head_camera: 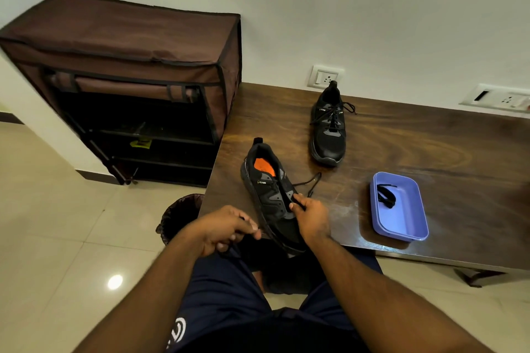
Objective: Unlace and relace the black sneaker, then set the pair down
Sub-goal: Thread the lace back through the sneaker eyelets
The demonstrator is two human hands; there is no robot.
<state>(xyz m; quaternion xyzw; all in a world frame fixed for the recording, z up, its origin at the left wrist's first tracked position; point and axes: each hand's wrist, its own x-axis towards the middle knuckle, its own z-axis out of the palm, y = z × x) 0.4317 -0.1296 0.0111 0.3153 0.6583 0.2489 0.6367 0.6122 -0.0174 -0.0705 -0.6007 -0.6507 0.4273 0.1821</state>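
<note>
Hands work a black sneaker [272, 198] at the near edge of the desk [401, 152], its toe overhanging toward the lap. Left hand [226, 231] has its fingers curled on a lace end beside the toe; right hand [311, 216] pinches the lace at the sneaker's lower eyelets. A hard tug could drag the sneaker off the edge. Right of it sits a purple tray [401, 226]; beyond it, the laced second sneaker [329, 129].
</note>
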